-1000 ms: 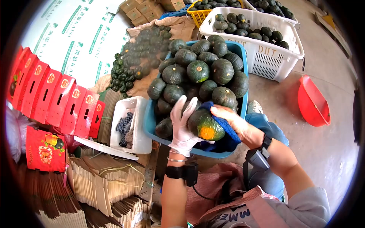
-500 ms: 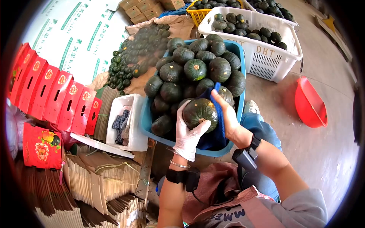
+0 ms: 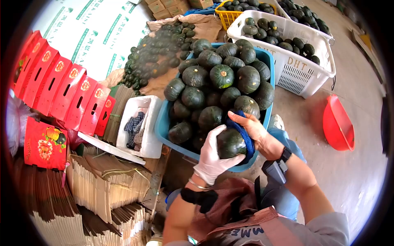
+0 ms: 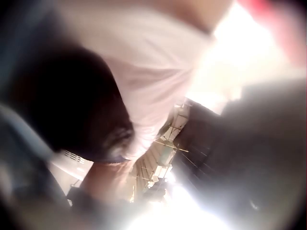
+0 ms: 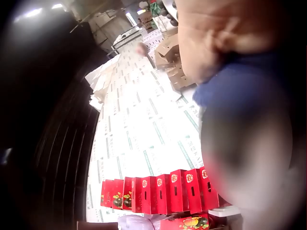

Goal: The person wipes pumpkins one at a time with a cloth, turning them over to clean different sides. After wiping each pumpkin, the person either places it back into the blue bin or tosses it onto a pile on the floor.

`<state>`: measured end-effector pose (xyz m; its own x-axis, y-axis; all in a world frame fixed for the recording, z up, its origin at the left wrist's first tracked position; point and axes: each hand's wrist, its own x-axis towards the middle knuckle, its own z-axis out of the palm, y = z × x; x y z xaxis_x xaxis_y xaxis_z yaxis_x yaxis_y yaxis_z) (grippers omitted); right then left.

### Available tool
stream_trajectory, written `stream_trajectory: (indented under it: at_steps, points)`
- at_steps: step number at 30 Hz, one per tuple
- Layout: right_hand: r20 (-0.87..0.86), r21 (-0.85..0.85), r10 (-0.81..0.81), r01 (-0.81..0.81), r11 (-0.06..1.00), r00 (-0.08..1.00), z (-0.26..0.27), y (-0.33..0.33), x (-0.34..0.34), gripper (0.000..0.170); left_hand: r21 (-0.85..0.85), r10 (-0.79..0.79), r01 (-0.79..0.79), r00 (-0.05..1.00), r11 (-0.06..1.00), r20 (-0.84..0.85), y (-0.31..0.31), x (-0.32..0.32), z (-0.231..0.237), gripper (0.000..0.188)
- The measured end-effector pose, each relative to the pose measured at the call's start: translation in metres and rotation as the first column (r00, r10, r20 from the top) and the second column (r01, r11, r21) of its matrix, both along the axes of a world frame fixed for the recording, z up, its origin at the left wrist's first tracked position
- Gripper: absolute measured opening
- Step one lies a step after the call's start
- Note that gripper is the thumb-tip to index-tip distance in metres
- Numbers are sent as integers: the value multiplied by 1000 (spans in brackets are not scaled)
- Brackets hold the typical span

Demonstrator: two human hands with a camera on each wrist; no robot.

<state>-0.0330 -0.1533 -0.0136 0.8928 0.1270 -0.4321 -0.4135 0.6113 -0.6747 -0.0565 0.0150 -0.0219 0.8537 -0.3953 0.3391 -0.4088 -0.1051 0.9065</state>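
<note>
My left hand (image 3: 210,158), in a white glove, grips a dark green squash (image 3: 230,144) from its left side, over the near edge of a blue tub (image 3: 162,123). On the squash's right side my bare right hand (image 3: 257,133) holds a blue cloth (image 3: 246,141) against the skin, the thumb lying on top. More dark green squashes (image 3: 195,76) fill the tub. The left wrist view shows the glove blurred beside the squash's dark outline (image 4: 72,100). In the right wrist view the cloth (image 5: 240,79) lies beneath the bare fingers.
Behind the tub, a white crate (image 3: 295,76) holds more squashes. A red basin (image 3: 337,123) lies on the floor at right. Left of the tub are an open foam box (image 3: 152,143), red cartons (image 3: 67,96) and stacked flat cardboard (image 3: 98,184). Small squashes are spread on brown sheeting (image 3: 160,88).
The squash has been turned: its orange patch, then its stem end, faced the camera, and now a plain dark side does. Both hands stay on it, the left having shifted its grip.
</note>
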Motion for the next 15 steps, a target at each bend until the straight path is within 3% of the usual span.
stream_trajectory:
  at_steps: [1, 2, 3, 4, 5, 6, 7, 8, 9, 10, 11, 12, 13, 14, 15]
  points:
    - [-49, 118, 6, 0, 993, 999, -4, -2, 1, 30, -146, -85, 47, 960, 988, -267, 5, 0, 3, 81]
    - [-118, 220, 24, 2, 976, 993, -15, 1, 5, 32, -204, -123, 33, 889, 978, -441, 10, 5, 17, 67]
    - [-110, 278, -21, 51, 959, 994, -12, 7, 4, 33, -387, -206, -43, 790, 921, -577, 12, 12, 26, 51]
    - [-113, 304, -46, 79, 950, 993, -14, 9, 9, 36, -468, -152, -161, 813, 869, -562, 3, 22, 50, 38]
    - [-113, 331, -69, 102, 938, 991, -15, 10, 19, 38, -422, 23, -184, 934, 888, -357, -12, 43, 66, 43]
    - [-72, 411, -77, 100, 906, 994, -1, 8, 19, 45, -700, -300, -346, 721, 625, -625, 14, 94, 72, 62]
    - [57, 602, -12, -25, 798, 998, -14, 0, 22, 52, -811, -353, -157, 842, 564, -408, 24, 131, 90, 74]
    - [7, 625, -46, 32, 780, 999, -2, 0, 20, 55, -637, 49, -500, 807, 587, -589, 13, 117, 136, 70]
    - [-22, 636, -86, 81, 767, 996, 14, -4, 22, 58, -669, 74, -504, 825, 547, -560, 9, 118, 151, 61]
    - [-13, 627, -75, 66, 777, 997, 18, -7, 28, 58, -645, -140, -197, 890, 738, -433, 18, 118, 150, 48]
    - [29, 621, -156, 105, 777, 987, 20, -9, 30, 60, -551, -367, 137, 868, 823, -334, 31, 113, 143, 36]
    - [63, 620, -236, 147, 771, 970, 20, -10, 29, 63, 30, -97, 94, 988, 995, 123, 5, 88, 119, 20]
    - [107, 629, -275, 149, 763, 956, 7, -14, 36, 64, 375, -76, 116, 990, 920, -119, 5, 68, 97, 34]
    - [125, 618, -265, 134, 774, 956, 9, -12, 34, 64, 654, 25, 214, 942, 725, -336, 5, 50, 77, 53]
    - [146, 609, -256, 117, 785, 956, 11, -10, 32, 65, 715, 47, 267, 921, 646, -386, -3, 37, 63, 66]
